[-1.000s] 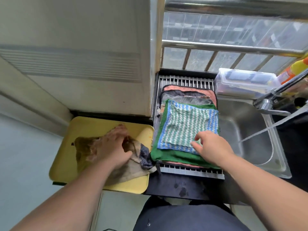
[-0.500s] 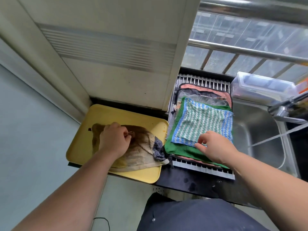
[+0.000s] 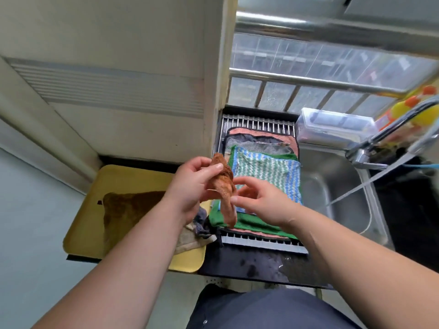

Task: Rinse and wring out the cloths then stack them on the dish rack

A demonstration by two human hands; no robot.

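Observation:
My left hand (image 3: 192,184) grips a bunched brown cloth (image 3: 223,184) and holds it up over the left edge of the dish rack (image 3: 259,119). Its lower end hangs down. My right hand (image 3: 259,198) is beside it with fingers spread, fingertips touching the cloth. Several folded cloths lie stacked on the rack, with a blue and green striped cloth (image 3: 268,172) on top of a green one (image 3: 251,224). More dirty cloths (image 3: 133,205) lie on the yellow tray (image 3: 92,224) at the left.
A steel sink (image 3: 337,186) is right of the rack, and water streams from the faucet (image 3: 370,150) into it. A clear plastic box (image 3: 332,127) stands behind the sink. Bottles (image 3: 408,110) stand at the far right. A white cabinet (image 3: 118,79) rises behind the tray.
My left hand has lifted a brown cloth off the tray and carried it right. My right hand left the stacked cloths and rose to meet it.

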